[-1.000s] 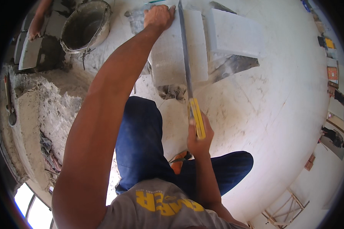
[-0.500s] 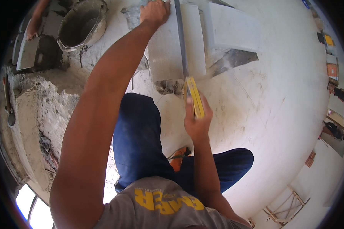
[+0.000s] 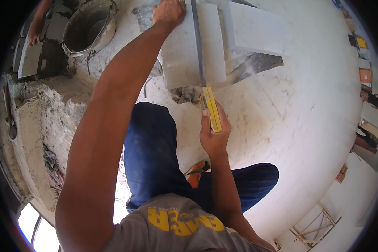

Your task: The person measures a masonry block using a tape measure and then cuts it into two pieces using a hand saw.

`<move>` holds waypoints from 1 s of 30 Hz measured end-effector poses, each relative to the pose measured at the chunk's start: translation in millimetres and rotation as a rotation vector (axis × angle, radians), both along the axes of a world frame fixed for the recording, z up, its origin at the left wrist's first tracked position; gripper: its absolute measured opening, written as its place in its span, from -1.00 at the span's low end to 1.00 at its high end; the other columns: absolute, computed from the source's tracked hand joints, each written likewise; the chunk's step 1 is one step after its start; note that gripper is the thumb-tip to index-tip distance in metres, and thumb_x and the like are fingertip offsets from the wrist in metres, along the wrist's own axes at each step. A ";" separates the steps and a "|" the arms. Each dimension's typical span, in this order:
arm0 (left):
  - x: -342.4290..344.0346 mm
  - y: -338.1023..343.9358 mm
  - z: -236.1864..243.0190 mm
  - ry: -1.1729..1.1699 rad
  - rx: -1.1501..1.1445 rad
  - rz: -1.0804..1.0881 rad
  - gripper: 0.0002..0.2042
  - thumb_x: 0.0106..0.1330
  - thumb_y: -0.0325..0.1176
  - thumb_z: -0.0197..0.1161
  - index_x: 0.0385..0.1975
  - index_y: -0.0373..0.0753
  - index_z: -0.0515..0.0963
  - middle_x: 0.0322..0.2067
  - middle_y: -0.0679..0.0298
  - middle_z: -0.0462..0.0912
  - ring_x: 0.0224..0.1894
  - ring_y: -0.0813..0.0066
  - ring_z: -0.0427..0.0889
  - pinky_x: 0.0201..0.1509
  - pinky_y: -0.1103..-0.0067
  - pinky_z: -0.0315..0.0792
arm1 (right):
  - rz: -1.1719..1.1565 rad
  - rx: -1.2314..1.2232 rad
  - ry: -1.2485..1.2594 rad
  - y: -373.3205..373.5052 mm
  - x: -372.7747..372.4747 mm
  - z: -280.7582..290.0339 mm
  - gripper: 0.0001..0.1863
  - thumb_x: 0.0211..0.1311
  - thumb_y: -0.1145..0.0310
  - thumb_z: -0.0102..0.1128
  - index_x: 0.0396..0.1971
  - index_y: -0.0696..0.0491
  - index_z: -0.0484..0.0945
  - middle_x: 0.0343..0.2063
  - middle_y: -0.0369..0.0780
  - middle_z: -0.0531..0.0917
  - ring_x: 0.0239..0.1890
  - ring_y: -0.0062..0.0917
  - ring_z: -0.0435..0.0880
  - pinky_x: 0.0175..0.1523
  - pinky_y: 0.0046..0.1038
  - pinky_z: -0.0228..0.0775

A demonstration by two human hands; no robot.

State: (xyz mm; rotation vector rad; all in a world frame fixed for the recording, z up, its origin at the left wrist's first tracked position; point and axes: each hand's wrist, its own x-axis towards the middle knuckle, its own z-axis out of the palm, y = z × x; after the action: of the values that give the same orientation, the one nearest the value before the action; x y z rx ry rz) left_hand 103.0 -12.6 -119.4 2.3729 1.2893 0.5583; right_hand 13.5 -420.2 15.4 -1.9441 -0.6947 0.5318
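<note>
A hand saw with a yellow handle [image 3: 210, 108] and a long grey blade [image 3: 197, 46] runs up across a white building block [image 3: 185, 63] lying on the floor. My right hand [image 3: 214, 134] grips the saw's handle near the block's near edge. My left hand [image 3: 168, 11] presses down on the block's far left corner, arm stretched out. I kneel in blue trousers, my knee [image 3: 149, 126] just below the block.
A second white block [image 3: 256, 29] lies to the right of the first. A mortar-stained bucket [image 3: 88, 27] stands at the upper left, with another person's arm [image 3: 38, 21] beside it. Rough mortar and rubble [image 3: 33, 126] line the left side. A wooden frame [image 3: 315, 227] lies at the lower right.
The saw and my right hand have pushed forward along the block. My left hand has stayed at the block's far corner.
</note>
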 end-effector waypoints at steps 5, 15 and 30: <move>-9.2 0.7 2.1 0.044 0.050 -0.063 -0.53 0.61 -0.06 0.03 -0.29 -0.33 0.73 -0.18 -0.24 0.77 -0.04 -0.27 0.74 0.11 -0.04 0.60 | 0.013 -0.091 -0.094 -77.4 -39.0 2.7 -0.59 0.47 0.46 0.25 0.25 0.28 0.57 -0.01 0.06 0.78 -0.03 -0.23 0.86 0.05 -0.33 0.69; -0.7 -22.8 30.1 0.187 -0.028 -0.089 -0.41 0.65 0.12 -0.02 0.01 -0.33 0.76 0.01 -0.07 0.81 0.21 -0.03 0.70 0.43 -0.01 0.38 | -0.052 0.057 -0.091 -6.6 -9.6 -9.9 -0.65 0.51 0.48 0.24 0.21 0.28 0.61 -0.10 0.01 0.80 -0.11 -0.35 0.82 0.03 -0.38 0.62; -29.3 7.8 18.5 -0.115 -0.591 0.384 0.21 -0.03 0.60 0.45 0.13 -0.70 0.61 0.18 -0.35 0.67 0.31 -0.13 0.67 0.40 0.26 0.53 | -0.073 0.152 -0.168 -32.9 -33.8 25.8 -0.71 0.49 0.49 0.26 0.12 0.25 0.64 -0.20 0.06 0.78 -0.18 -0.25 0.83 -0.05 -0.31 0.63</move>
State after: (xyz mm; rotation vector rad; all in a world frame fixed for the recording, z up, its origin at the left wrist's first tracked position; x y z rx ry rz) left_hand 73.7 -4.8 -100.9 1.6069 1.5994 0.3439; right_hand -20.2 -453.1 41.2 -1.8771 -0.7445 0.2650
